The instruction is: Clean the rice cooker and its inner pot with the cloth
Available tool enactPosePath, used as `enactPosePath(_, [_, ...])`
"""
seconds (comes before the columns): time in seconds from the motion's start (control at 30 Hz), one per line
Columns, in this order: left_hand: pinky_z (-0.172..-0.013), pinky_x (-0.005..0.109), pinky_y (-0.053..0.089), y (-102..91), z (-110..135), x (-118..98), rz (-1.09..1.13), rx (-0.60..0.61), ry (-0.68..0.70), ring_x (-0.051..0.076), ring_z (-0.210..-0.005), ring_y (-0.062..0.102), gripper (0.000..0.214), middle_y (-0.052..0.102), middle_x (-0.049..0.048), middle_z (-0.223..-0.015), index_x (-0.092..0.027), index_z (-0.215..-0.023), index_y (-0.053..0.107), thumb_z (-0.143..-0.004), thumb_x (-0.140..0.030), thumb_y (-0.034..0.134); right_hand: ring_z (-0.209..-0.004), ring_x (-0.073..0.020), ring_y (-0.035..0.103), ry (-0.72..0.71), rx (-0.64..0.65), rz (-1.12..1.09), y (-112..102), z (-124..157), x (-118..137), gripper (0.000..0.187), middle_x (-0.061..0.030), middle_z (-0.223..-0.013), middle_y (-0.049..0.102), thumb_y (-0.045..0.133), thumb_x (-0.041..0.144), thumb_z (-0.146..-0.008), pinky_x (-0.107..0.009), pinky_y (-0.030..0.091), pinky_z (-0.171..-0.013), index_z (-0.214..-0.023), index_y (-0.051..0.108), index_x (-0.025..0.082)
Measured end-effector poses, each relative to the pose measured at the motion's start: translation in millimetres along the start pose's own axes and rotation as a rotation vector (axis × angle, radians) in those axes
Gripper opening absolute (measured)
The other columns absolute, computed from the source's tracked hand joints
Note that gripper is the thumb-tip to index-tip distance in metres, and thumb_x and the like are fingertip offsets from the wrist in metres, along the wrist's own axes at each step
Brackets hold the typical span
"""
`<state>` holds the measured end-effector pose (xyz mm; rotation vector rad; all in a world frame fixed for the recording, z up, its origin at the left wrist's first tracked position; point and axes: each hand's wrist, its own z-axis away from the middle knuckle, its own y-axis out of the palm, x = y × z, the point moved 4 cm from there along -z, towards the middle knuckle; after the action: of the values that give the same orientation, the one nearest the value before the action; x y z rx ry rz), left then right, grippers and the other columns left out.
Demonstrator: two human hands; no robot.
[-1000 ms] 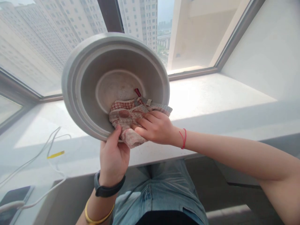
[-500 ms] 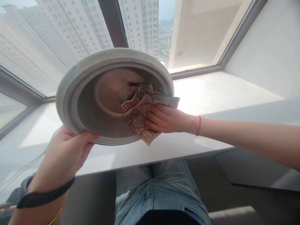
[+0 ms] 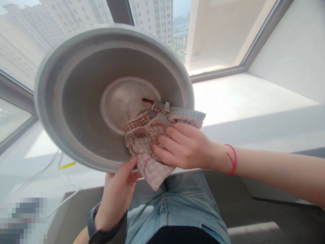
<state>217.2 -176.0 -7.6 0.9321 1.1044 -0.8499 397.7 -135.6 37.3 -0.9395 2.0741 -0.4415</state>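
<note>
A large grey metal basin (image 3: 83,81) is tilted up with its inside facing me. My left hand (image 3: 119,191) grips the lower rim, thumb on the inner side and fingers beneath. In my right hand (image 3: 188,145) is a red-and-white checked cloth (image 3: 152,145), bunched and pressed against the lower right part of the basin's inside and rim. One corner of the cloth hangs over the rim, close to my left thumb. A dark red loop sticks out at the cloth's top. Part of the basin's lower right wall is hidden behind the cloth.
A white windowsill (image 3: 228,95) runs below the framed window panes (image 3: 213,34). White cables (image 3: 40,173) and a yellow strip (image 3: 67,165) lie at the left. My jeans (image 3: 175,206) are below the sill's edge.
The basin has come closer and looks larger. My left hand has shifted right along the lower rim. My right hand and the cloth have moved slightly down and right.
</note>
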Motion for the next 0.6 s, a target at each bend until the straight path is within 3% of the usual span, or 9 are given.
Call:
enactPosePath(0.1, [-0.036, 0.026, 0.051, -0.6, -8, -3, -0.004, -0.048, -0.003, 0.017, -0.049, 0.06, 0.021, 0.068, 0.0001, -0.065, -0.018, -0.068, 0.068, -0.057, -0.028, 0.082, -0.068, -0.0156, 0.05, 0.046, 0.058, -0.062, 20, 7, -5, 0.015, -0.0011, -0.072, 0.063, 0.053, 0.021, -0.101, -0.034, 0.029, -0.065, -0.094, 0.066, 0.019])
enactPosePath(0.3, [-0.03, 0.028, 0.041, -17.9, -33, -10, -0.235, 0.043, 0.022, 0.014, -0.039, 0.049, 0.022, 0.062, 0.0005, -0.062, -0.015, -0.065, 0.067, -0.059, -0.03, 0.082, -0.087, -0.0205, 0.061, -0.058, 0.346, -0.017, 57, 34, -35, 0.02, -0.0088, -0.095, 0.073, 0.05, 0.014, -0.1, -0.037, 0.038, -0.079, -0.1, 0.069, 0.017])
enactPosePath(0.47, [-0.038, 0.027, 0.039, -28.6, -49, -34, -0.726, 0.199, 0.044, 0.016, -0.034, 0.048, 0.029, 0.05, 0.0007, -0.04, -0.018, -0.053, 0.057, -0.067, -0.04, 0.071, -0.11, -0.0259, 0.061, -0.256, 0.466, 0.11, 58, 46, -63, 0.024, -0.014, -0.114, 0.072, 0.051, 0.011, -0.096, -0.045, 0.039, -0.1, -0.112, 0.07, 0.011])
enactPosePath(0.6, [-0.039, 0.027, 0.037, -31.8, -65, -67, -0.989, 0.339, 0.051, 0.016, -0.035, 0.048, 0.032, 0.052, 0.0051, -0.038, -0.018, -0.052, 0.059, -0.07, -0.043, 0.065, -0.117, -0.0207, 0.058, -0.387, 0.469, 0.169, 46, 40, -84, 0.03, -0.0078, -0.114, 0.071, 0.043, 0.004, -0.097, -0.042, 0.039, -0.105, -0.106, 0.07, 0.015])
